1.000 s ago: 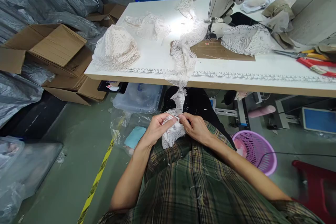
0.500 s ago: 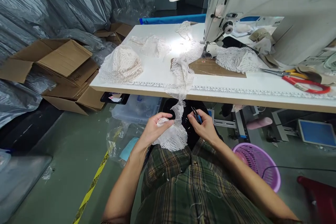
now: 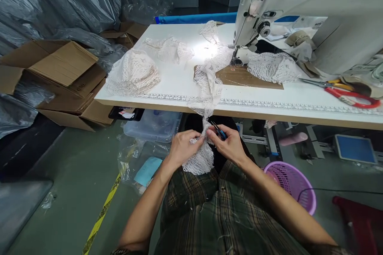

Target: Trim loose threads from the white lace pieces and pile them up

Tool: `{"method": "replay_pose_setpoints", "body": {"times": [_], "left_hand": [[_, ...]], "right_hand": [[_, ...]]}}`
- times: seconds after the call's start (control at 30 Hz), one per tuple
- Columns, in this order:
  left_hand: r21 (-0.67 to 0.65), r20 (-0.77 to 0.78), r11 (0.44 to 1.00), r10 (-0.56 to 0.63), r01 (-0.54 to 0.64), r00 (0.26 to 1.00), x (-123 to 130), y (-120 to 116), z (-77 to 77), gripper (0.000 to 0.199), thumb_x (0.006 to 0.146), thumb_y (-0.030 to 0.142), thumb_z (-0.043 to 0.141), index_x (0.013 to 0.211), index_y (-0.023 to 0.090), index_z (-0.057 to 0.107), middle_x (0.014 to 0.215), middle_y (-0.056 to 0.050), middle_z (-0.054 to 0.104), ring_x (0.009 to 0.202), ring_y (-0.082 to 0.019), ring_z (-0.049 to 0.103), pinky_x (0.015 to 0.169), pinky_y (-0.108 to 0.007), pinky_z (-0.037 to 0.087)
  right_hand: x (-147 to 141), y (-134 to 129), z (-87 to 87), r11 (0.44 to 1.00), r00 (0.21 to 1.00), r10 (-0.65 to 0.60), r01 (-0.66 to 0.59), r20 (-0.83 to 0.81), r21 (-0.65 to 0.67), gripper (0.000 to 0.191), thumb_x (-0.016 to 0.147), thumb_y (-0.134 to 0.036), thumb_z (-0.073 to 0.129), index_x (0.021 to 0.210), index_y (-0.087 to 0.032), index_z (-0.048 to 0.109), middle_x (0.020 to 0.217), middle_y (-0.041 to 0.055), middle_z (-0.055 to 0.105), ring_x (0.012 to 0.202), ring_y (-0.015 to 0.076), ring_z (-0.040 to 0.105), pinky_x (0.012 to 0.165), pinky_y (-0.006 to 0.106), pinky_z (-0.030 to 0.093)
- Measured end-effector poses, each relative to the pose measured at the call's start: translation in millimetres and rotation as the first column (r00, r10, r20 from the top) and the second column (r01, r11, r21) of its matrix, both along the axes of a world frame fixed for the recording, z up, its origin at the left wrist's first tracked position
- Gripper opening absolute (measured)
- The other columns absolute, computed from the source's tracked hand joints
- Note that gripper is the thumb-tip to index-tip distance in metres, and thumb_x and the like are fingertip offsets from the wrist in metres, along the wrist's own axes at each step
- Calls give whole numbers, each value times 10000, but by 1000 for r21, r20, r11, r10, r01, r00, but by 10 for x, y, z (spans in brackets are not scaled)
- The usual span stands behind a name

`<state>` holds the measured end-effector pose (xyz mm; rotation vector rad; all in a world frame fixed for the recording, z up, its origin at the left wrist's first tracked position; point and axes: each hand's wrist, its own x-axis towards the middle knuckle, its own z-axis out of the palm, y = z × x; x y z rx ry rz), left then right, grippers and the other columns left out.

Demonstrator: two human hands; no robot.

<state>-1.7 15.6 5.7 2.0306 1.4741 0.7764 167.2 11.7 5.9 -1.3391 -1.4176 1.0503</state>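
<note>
My left hand [image 3: 184, 147] is closed on a strip of white lace [image 3: 200, 161], which hangs over the front edge of the table down to my lap. My right hand [image 3: 230, 143] keeps small blue thread snips [image 3: 220, 131] in its grip, their dark blades pointing up and left. The right thumb and fingertips meet the lace close to the left fingertips; whether they pinch it I cannot tell. From my hands the strip runs up over the table [image 3: 167, 83] toward the needle area of the sewing machine [image 3: 254, 12].
A pile of white lace [image 3: 134, 73] lies at the table's left, and a lace piece [image 3: 272, 67] right of the needle. Red-handled scissors [image 3: 353, 97] rest at the right. Cardboard boxes [image 3: 62, 63] stand left; a purple basket [image 3: 308, 191] sits on the floor at right.
My right hand has moved left with the snips, up to the lace. My left hand has shifted slightly right, so the fingertips of both hands now come together at the strip.
</note>
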Motion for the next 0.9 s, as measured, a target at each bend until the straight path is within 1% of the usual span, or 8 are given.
{"method": "replay_pose_setpoints", "body": {"times": [0.07, 0.13, 0.23, 0.3, 0.43, 0.53, 0.73, 0.9], "left_hand": [[109, -115, 991, -64, 77, 991, 49, -140, 72, 182, 861, 238, 565, 777, 182, 715, 711, -24, 691, 638, -138, 607, 574, -244, 377], [154, -122, 979, -116, 134, 986, 55, -193, 149, 169, 860, 234, 576, 761, 183, 703, 662, -13, 650, 596, -121, 574, 544, -237, 360], [184, 40, 979, -92, 83, 995, -38, -84, 246, 107, 822, 281, 660, 841, 180, 690, 681, 1, 615, 616, -116, 562, 594, -230, 416], [187, 129, 981, -78, 53, 989, -119, 64, 288, 238, 784, 320, 710, 965, 170, 679, 775, -17, 619, 723, -144, 591, 689, -262, 464], [51, 244, 968, -249, 244, 937, -148, 312, 308, 326, 801, 374, 692, 1064, 182, 688, 1033, -88, 642, 988, -216, 613, 873, -348, 476], [-66, 347, 930, -319, 362, 882, -60, 360, 279, 261, 829, 392, 659, 1002, 208, 726, 1064, -81, 672, 1008, -220, 621, 908, -356, 467], [-208, 467, 926, -188, 314, 864, 39, 284, 258, 218, 815, 371, 687, 811, 154, 711, 820, -48, 712, 776, -159, 633, 740, -271, 486], [-254, 457, 930, -127, 266, 880, 28, 233, 294, 226, 820, 357, 691, 886, 145, 734, 868, -62, 741, 786, -166, 652, 717, -252, 490]], "right_hand": [[-40, 8, 19, 1000, 1000, -9, 10, 21, -25, 330, 768, -460, 682, 886, -152, 693, 691, 9, 602, 525, 102, 429, 485, 231, 347], [-50, 13, 40, 1000, 1000, 9, -9, 24, -29, 278, 781, -430, 665, 784, -152, 671, 620, -13, 537, 517, 95, 397, 474, 224, 322], [8, -8, 70, 994, 993, 99, -102, -59, -45, 250, 814, -390, 622, 747, -152, 659, 570, -33, 454, 504, 90, 369, 447, 218, 291], [72, -37, 90, 985, 980, 155, -162, -121, -55, 226, 828, -365, 613, 823, -150, 681, 580, -36, 462, 491, 86, 382, 443, 216, 303], [169, -81, 119, 969, 956, 236, -245, -174, -36, 203, 852, -330, 588, 842, -153, 687, 571, -43, 459, 470, 79, 398, 449, 216, 329], [216, -92, 123, 961, 949, 270, -277, -163, -22, 217, 855, -330, 581, 758, -154, 661, 558, -46, 438, 457, 71, 388, 438, 212, 317], [391, -84, 107, 952, 948, 282, -296, -145, -81, 286, 878, -411, 562, 887, -146, 670, 568, -42, 466, 465, 87, 406, 433, 216, 319], [458, 22, 122, 963, 962, 269, -269, 41, -22, 487, 999, -489, 297, 941, -157, 649, 603, -14, 496, 572, 130, 469, 536, 252, 349]]}}
